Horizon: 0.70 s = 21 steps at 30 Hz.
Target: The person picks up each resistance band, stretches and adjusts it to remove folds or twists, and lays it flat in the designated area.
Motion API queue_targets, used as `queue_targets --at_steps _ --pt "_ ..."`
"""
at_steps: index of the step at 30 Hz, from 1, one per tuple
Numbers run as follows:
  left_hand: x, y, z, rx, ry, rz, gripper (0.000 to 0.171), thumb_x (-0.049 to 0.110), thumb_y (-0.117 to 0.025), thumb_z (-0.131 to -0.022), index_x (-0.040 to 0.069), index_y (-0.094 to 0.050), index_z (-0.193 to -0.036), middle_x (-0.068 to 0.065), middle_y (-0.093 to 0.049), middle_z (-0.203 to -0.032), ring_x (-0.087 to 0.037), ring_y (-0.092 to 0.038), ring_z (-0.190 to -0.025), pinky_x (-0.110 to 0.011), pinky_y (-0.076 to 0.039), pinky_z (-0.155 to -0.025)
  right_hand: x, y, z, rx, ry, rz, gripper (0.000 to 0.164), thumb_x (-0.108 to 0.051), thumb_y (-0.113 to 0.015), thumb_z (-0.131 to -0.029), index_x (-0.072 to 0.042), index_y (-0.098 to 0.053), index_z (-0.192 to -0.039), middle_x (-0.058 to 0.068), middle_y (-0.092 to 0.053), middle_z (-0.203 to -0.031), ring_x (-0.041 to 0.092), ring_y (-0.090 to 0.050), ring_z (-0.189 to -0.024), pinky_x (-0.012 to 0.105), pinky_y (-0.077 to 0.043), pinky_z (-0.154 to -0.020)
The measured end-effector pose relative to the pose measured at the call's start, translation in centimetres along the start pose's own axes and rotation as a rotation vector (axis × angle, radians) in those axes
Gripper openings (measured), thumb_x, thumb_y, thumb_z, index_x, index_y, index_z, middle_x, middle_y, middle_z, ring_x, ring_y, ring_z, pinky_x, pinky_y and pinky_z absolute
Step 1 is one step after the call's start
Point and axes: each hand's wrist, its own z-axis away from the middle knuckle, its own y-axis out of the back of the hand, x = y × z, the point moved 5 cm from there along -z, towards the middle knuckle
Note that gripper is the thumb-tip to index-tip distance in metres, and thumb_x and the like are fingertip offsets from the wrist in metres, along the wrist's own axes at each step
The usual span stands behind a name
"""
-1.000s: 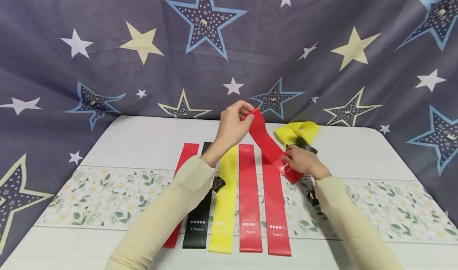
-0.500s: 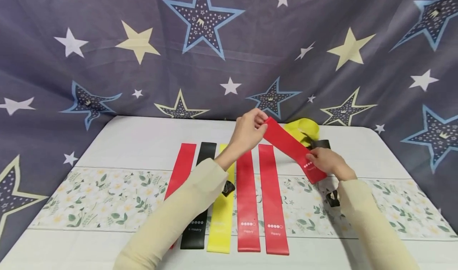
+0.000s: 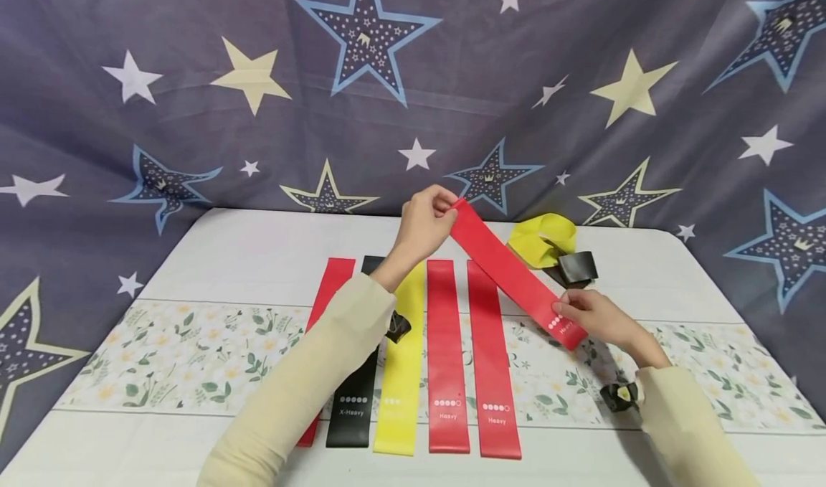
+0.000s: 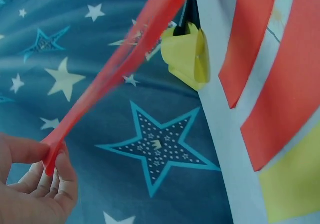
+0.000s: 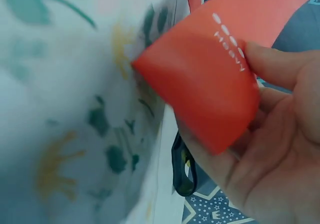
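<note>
A red resistance band (image 3: 510,268) marked "Heavy" stretches diagonally between my hands, raised over the table. My left hand (image 3: 422,221) pinches its upper end between thumb and fingers; the left wrist view shows the two layers of the loop (image 4: 115,74) slightly parted. Near the printed lower end, my right hand (image 3: 600,318) grips the band's edge, thumb on the printed face (image 5: 200,84) and fingers behind. Below lie flat bands side by side: a red one (image 3: 332,286), a black "X-Heavy" one (image 3: 351,408), a yellow one (image 3: 403,372), and two red "Heavy" ones (image 3: 447,358) (image 3: 495,372).
At the back right, a crumpled yellow band (image 3: 542,236) lies against a curled black band (image 3: 576,267). A floral strip (image 3: 193,351) crosses the white table (image 3: 258,250). Behind the table's far edge hangs a star-patterned cloth (image 3: 464,100).
Both hands first carried the red band rightward. Since then my left hand has moved back left and up, my right hand slightly right and down, and the band has straightened.
</note>
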Motion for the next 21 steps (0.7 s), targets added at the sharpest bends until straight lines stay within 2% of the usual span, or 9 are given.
queue_targets --at_steps 4,11,15,18,21 --pt "-0.5 -0.1 -0.3 0.003 0.02 0.002 0.014 0.008 -0.059 -0.091 0.003 -0.066 -0.103 -0.01 -0.067 -0.091 -0.02 -0.064 -0.081 -0.028 -0.052 -0.073 0.0 -0.6 1.3 -0.045 -0.005 -0.087 0.02 -0.017 -0.056 -0.095 0.002 -0.056 -0.093 0.003 -0.049 -0.069 0.01 -0.045 -0.059 0.024 -0.039 -0.054" --pt "-0.5 -1.0 -1.2 0.018 0.0 -0.018 0.014 0.008 -0.06 -0.091 0.005 -0.068 -0.102 -0.009 -0.069 -0.09 -0.019 -0.064 -0.077 -0.025 -0.051 -0.069 0.0 -2.2 3.7 -0.164 -0.019 -0.183 0.019 -0.011 -0.06 -0.092 0.005 -0.054 -0.102 0.009 -0.06 -0.09 0.012 -0.056 -0.073 0.026 -0.051 -0.06" --pt "-0.6 -2.1 -1.8 -0.001 0.0 -0.014 0.015 0.007 -0.061 -0.09 0.005 -0.069 -0.103 -0.01 -0.07 -0.091 -0.02 -0.065 -0.066 -0.022 -0.051 -0.06 -0.2 -3.5 5.2 -0.26 -0.029 -0.28 0.023 -0.007 -0.059 -0.091 0.009 -0.05 -0.105 0.009 -0.06 -0.087 0.012 -0.06 -0.068 0.03 -0.055 -0.055" --pt "-0.7 -3.2 -2.3 -0.028 -0.003 -0.019 0.016 0.007 -0.063 -0.09 0.004 -0.07 -0.104 -0.01 -0.071 -0.094 -0.021 -0.067 -0.07 -0.022 -0.053 -0.058 -0.6 -4.5 6.2 -0.314 -0.002 -0.369 0.024 -0.003 -0.059 -0.09 0.012 -0.047 -0.104 0.009 -0.06 -0.082 0.011 -0.064 -0.064 0.031 -0.057 -0.056" --pt "-0.7 -4.5 -2.8 -0.041 -0.012 -0.045 0.014 0.008 -0.064 -0.089 0.004 -0.07 -0.101 -0.01 -0.072 -0.094 -0.019 -0.067 -0.08 -0.022 -0.054 -0.065 -1.1 -5.3 7.0 -0.344 0.0 -0.442 0.028 -0.004 -0.059 -0.09 0.014 -0.045 -0.106 0.009 -0.06 -0.083 0.011 -0.066 -0.066 0.03 -0.058 -0.059"
